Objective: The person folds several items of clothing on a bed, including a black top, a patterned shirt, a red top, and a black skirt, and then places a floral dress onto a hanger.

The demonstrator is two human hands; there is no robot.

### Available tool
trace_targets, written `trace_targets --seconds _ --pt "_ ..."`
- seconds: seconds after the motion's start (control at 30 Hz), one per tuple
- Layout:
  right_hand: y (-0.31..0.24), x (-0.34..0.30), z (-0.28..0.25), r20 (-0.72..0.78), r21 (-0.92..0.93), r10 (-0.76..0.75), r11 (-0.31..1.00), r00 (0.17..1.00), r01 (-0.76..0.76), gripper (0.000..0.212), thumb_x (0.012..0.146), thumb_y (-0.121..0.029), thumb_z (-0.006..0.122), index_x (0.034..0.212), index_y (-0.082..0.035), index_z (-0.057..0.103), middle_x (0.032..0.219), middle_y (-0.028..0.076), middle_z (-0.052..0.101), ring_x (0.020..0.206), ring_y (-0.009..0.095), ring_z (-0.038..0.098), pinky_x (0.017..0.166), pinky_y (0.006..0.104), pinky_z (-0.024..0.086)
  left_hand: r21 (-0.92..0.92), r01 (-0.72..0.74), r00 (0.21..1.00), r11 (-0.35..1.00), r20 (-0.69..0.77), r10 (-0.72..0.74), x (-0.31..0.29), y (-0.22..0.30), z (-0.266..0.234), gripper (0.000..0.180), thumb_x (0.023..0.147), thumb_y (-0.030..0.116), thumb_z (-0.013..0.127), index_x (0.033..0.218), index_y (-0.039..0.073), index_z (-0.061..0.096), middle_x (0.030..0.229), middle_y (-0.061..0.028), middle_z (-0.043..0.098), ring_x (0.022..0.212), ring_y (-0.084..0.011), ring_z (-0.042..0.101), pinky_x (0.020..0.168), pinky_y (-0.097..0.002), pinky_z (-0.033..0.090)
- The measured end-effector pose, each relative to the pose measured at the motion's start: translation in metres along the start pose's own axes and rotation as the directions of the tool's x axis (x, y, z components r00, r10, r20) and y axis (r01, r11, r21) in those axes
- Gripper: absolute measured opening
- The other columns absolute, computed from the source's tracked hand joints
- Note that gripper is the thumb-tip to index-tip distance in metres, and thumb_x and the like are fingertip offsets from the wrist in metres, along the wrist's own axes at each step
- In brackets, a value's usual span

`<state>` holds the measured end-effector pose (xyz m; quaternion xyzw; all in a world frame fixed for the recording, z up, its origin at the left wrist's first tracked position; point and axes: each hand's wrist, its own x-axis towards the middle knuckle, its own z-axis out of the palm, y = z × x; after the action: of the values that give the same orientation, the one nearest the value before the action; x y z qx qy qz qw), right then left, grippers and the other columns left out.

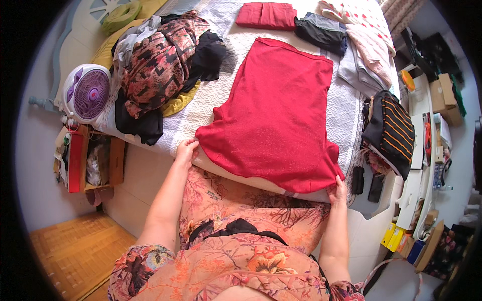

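Observation:
A red skirt-like garment (pixel 281 110) lies spread flat on the bed, narrow end away from me and flared hem toward me. My left hand (pixel 188 150) pinches the hem's near left corner. At the near right corner, my right hand (pixel 337 189) has its fingers closed on the same hem. The fabric stretches between both hands along the bed's front edge, with small folds at the two flared sides.
A heap of crumpled clothes (pixel 160 65) lies to the left, beside a purple and white fan (pixel 88 94). Folded red cloth (pixel 266 16) and dark folded clothes (pixel 321 34) sit at the far side. A striped black garment (pixel 391 130) hangs at the right, near cluttered shelves (pixel 419 150).

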<state>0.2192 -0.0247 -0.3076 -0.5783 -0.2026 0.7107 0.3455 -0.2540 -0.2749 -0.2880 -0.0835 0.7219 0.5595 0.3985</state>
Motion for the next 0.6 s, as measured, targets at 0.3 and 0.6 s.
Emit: trace_targets --seconds 0.3,0.6 --pt "0.008 0.007 0.009 -0.060 0.124 0.000 0.992 0.998 0.007 0.034 0.073 -0.024 0.064 0.103 -0.014 0.051 0.092 0.002 0.058 0.078 0.018 0.056 0.065 0.0342 0.046 -0.254 0.006 0.988 0.967 0.154 0.034 -0.003 0.005 0.055 0.041 0.070 0.024 0.068 0.100 0.001 0.051 0.094 -0.0094 0.057 0.083 -0.0195 0.057 0.072 -0.0327 0.047" --pt "0.010 0.010 0.013 0.025 0.208 0.036 0.977 0.999 -0.040 0.034 0.078 -0.023 0.057 0.107 -0.008 0.050 0.103 0.007 0.057 0.093 0.022 0.054 0.079 0.0402 0.045 -0.355 -0.349 0.927 0.867 -0.266 0.264 0.019 -0.005 0.061 0.029 0.083 0.022 0.049 0.100 -0.001 0.053 0.093 -0.0084 0.056 0.082 -0.0180 0.053 0.074 -0.0290 0.042"
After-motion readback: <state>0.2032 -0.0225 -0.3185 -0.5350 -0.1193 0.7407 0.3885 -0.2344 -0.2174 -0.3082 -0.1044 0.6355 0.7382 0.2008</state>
